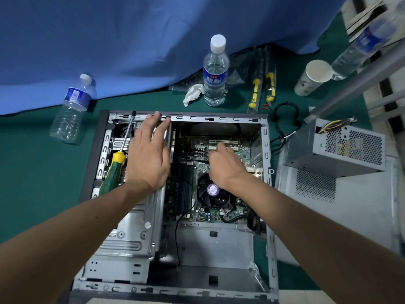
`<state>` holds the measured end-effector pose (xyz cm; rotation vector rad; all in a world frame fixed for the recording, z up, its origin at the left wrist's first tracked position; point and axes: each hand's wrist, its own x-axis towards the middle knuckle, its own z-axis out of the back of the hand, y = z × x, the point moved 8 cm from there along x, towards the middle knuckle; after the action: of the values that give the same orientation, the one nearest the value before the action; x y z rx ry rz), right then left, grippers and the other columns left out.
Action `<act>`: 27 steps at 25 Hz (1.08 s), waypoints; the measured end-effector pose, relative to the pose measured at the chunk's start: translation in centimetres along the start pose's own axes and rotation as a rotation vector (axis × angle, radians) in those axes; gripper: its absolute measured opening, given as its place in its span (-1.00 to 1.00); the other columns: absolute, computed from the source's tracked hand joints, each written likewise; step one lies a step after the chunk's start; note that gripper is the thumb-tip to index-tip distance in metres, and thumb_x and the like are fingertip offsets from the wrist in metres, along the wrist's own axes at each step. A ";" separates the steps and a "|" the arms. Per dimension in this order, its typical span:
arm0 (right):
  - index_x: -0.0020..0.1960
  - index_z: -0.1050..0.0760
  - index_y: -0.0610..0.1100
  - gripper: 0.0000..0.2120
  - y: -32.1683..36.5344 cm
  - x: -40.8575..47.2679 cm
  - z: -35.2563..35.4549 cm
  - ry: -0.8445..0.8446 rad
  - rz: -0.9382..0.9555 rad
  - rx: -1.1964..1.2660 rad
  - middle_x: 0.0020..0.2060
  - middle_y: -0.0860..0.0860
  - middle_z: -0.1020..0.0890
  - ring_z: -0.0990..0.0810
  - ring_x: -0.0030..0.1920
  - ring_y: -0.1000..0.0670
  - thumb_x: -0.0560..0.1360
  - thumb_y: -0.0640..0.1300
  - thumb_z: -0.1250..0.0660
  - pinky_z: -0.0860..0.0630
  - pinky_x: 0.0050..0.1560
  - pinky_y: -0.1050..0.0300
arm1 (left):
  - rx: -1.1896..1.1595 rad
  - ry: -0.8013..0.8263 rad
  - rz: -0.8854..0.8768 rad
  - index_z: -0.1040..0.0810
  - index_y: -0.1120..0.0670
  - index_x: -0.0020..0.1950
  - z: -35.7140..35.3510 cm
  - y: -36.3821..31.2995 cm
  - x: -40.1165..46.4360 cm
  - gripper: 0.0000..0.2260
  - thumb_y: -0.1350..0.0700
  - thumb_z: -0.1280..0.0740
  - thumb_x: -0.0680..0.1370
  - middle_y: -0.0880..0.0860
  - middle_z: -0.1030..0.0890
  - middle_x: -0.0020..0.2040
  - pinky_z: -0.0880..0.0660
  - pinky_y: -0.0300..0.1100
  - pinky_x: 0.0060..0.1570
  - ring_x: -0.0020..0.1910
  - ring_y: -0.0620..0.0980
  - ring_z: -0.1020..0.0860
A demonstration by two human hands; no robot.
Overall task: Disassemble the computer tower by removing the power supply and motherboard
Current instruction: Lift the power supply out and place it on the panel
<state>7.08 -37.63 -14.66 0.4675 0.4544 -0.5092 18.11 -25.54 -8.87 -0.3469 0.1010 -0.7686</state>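
The right hand (223,165), fingers loosely curled and grasping nothing, reaches down onto the motherboard (219,154), still seated flat in the case (186,238). The left hand (149,154) lies released on the drive cage. The power supply (341,148) sits outside, rightward.

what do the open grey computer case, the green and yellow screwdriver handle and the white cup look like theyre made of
Open grey computer case: bare sheet metal, dull silvery, with stamped slots and folded edges. Green and yellow screwdriver handle: probably moulded plastic or rubber, slightly glossy. White cup: likely paper, matte with a thin rolled rim.
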 end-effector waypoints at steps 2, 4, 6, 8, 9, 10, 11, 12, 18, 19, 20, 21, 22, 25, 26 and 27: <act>0.27 -0.36 -0.22 -0.59 0.2 -0.5 0.0 -0.016 0.040 0.017 0.26 -0.17 -0.36 -0.36 0.24 -0.23 0.45 -0.44 -0.21 -0.42 0.18 -0.06 | 0.008 -0.001 -0.002 -0.30 0.13 0.51 -0.1 0.0 0.0 -0.54 0.20 -0.16 0.59 0.14 -0.23 0.54 -0.20 0.14 0.46 0.51 0.13 -0.19; 0.35 -0.28 -0.19 -0.48 0.5 -0.6 0.1 -0.036 0.090 -0.022 0.25 -0.14 -0.37 -0.34 0.24 -0.23 0.42 -0.47 -0.17 -0.41 0.16 -0.08 | 0.014 -0.005 -0.001 -0.30 0.12 0.51 -0.1 0.2 0.1 -0.54 0.20 -0.17 0.60 0.14 -0.22 0.55 -0.19 0.13 0.47 0.52 0.12 -0.18; 0.44 -0.26 -0.18 -0.42 0.6 -0.4 0.3 -0.051 0.125 -0.139 0.31 -0.16 -0.35 -0.31 0.28 -0.24 0.45 -0.45 -0.14 -0.38 0.23 -0.10 | 0.017 -0.012 -0.005 -0.29 0.12 0.51 -0.2 0.1 0.1 -0.54 0.20 -0.16 0.60 0.13 -0.22 0.55 -0.18 0.13 0.47 0.52 0.12 -0.17; 0.41 -0.31 -0.19 -0.50 1.5 -0.1 1.0 -0.120 0.199 -0.292 0.27 -0.19 -0.38 -0.33 0.26 -0.22 0.48 -0.40 -0.15 -0.37 0.23 -0.08 | 0.016 -0.017 -0.012 -0.30 0.12 0.51 -0.1 0.0 0.0 -0.55 0.20 -0.16 0.60 0.14 -0.23 0.54 -0.19 0.13 0.46 0.51 0.12 -0.18; 0.38 -0.33 -0.20 -0.54 2.1 -0.1 1.1 -0.143 0.247 -0.362 0.23 -0.20 -0.39 -0.34 0.24 -0.21 0.49 -0.37 -0.16 -0.36 0.22 -0.06 | 0.015 -0.021 -0.016 -0.30 0.13 0.50 -0.1 0.0 0.0 -0.56 0.19 -0.14 0.60 0.15 -0.23 0.54 -0.20 0.14 0.46 0.51 0.13 -0.19; 0.37 -0.33 -0.22 -0.56 2.4 0.0 0.9 -0.135 0.278 -0.408 0.21 -0.20 -0.40 -0.34 0.23 -0.20 0.50 -0.35 -0.16 -0.36 0.21 -0.04 | 0.016 -0.024 -0.019 -0.30 0.13 0.50 0.0 0.0 0.0 -0.56 0.18 -0.12 0.60 0.15 -0.24 0.53 -0.21 0.14 0.46 0.51 0.13 -0.19; 0.38 -0.30 -0.24 -0.56 2.5 0.0 0.5 -0.103 0.289 -0.416 0.20 -0.21 -0.39 -0.34 0.23 -0.20 0.50 -0.32 -0.18 -0.35 0.21 -0.04 | 0.019 -0.027 -0.020 -0.30 0.13 0.50 0.0 0.0 0.1 -0.55 0.15 -0.10 0.59 0.15 -0.24 0.53 -0.21 0.14 0.46 0.50 0.13 -0.20; 0.40 -0.28 -0.26 -0.53 2.4 -0.1 0.0 -0.057 0.284 -0.387 0.21 -0.21 -0.38 -0.33 0.24 -0.20 0.50 -0.29 -0.21 -0.36 0.23 -0.04 | 0.021 -0.030 -0.022 -0.30 0.13 0.50 0.0 0.0 0.1 -0.54 0.13 -0.08 0.58 0.15 -0.24 0.53 -0.21 0.13 0.46 0.50 0.13 -0.20; 0.48 -0.20 -0.19 -0.22 2.4 0.3 0.0 0.178 0.136 0.242 0.31 -0.09 -0.27 -0.24 0.38 -0.10 0.39 0.09 -0.41 -0.35 0.35 -0.07 | 0.027 -0.046 -0.040 -0.30 0.12 0.49 -0.1 0.1 0.0 -0.52 0.12 -0.05 0.57 0.15 -0.24 0.53 -0.21 0.13 0.45 0.50 0.14 -0.20; 0.50 -0.20 -0.18 -0.15 2.3 0.7 0.0 0.247 0.100 0.387 0.36 -0.07 -0.28 -0.27 0.40 -0.08 0.37 0.17 -0.42 -0.34 0.36 -0.06 | 0.026 -0.048 -0.044 -0.30 0.12 0.49 -0.1 0.1 0.0 -0.52 0.12 -0.05 0.56 0.15 -0.24 0.53 -0.21 0.12 0.45 0.50 0.14 -0.20; 0.50 -0.24 -0.19 -0.14 2.1 1.1 0.2 0.284 0.053 0.540 0.40 -0.09 -0.33 -0.35 0.39 -0.07 0.37 0.23 -0.40 -0.36 0.36 -0.06 | 0.024 -0.051 -0.047 -0.30 0.13 0.49 -0.1 0.1 0.1 -0.52 0.12 -0.05 0.56 0.15 -0.24 0.52 -0.21 0.12 0.45 0.50 0.14 -0.20; 0.43 -0.36 -0.21 -0.25 1.5 1.8 0.4 0.272 0.006 0.659 0.34 -0.13 -0.46 -0.47 0.30 -0.08 0.42 0.22 -0.37 -0.41 0.31 -0.05 | 0.024 -0.053 -0.049 -0.31 0.13 0.49 -0.1 0.1 0.1 -0.52 0.13 -0.06 0.56 0.16 -0.24 0.52 -0.21 0.12 0.45 0.50 0.14 -0.20; 0.30 -0.49 -0.24 -0.45 0.9 2.4 0.7 0.223 -0.024 0.715 0.17 -0.16 -0.58 -0.57 0.13 -0.09 0.49 0.15 -0.34 -0.47 0.20 -0.01 | 0.025 -0.055 -0.049 -0.31 0.14 0.49 -0.1 0.1 0.0 -0.52 0.13 -0.06 0.56 0.16 -0.25 0.52 -0.21 0.12 0.45 0.50 0.15 -0.20; 0.33 -0.50 -0.12 -0.69 0.1 4.0 -0.5 0.177 -0.073 0.569 -0.01 -0.03 -0.51 -0.51 -0.08 -0.02 0.59 -0.15 -0.25 -0.38 -0.12 0.20 | 0.022 -0.057 -0.054 -0.31 0.14 0.49 -0.1 0.0 0.1 -0.53 0.13 -0.07 0.56 0.16 -0.25 0.52 -0.20 0.11 0.46 0.49 0.15 -0.21; 0.39 -0.46 -0.10 -0.64 0.2 4.4 -1.2 0.202 -0.076 0.557 -0.02 -0.01 -0.50 -0.50 -0.10 -0.01 0.60 -0.18 -0.22 -0.36 -0.22 0.24 | 0.020 -0.058 -0.055 -0.31 0.14 0.49 -0.1 0.1 0.1 -0.53 0.13 -0.07 0.56 0.16 -0.26 0.52 -0.19 0.10 0.46 0.49 0.15 -0.20; 0.41 -0.45 -0.08 -0.62 0.5 4.8 -1.7 0.210 -0.074 0.544 -0.03 -0.01 -0.51 -0.50 -0.09 -0.02 0.61 -0.19 -0.20 -0.34 -0.26 0.25 | 0.020 -0.060 -0.055 -0.31 0.14 0.49 -0.1 0.1 0.1 -0.53 0.13 -0.07 0.57 0.16 -0.26 0.52 -0.19 0.09 0.46 0.50 0.15 -0.20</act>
<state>10.60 -38.04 -18.36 1.0371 0.5353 -0.6597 18.21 -25.53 -9.04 -0.3548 0.0272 -0.8126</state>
